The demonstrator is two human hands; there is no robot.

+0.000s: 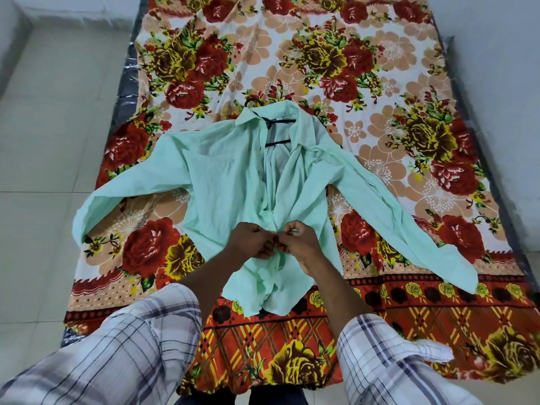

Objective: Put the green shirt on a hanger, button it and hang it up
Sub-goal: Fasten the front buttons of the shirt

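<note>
The pale green shirt (pixel 230 182) lies face up on the bed with both sleeves spread out to the sides. A black hanger (pixel 276 133) sits inside it, its bars showing through the open collar and its hook poking out above. Above my hands the shirt front gapes open. My left hand (pixel 251 241) and my right hand (pixel 298 238) meet at the lower part of the front, each pinching an edge of the placket between curled fingers. The button itself is hidden by my fingers.
A floral bedsheet (pixel 394 135) in red, orange and yellow covers the mattress under the shirt. Pale tiled floor (pixel 52 141) runs along the left of the bed, and a white wall stands on the right. My checked sleeves fill the bottom of the view.
</note>
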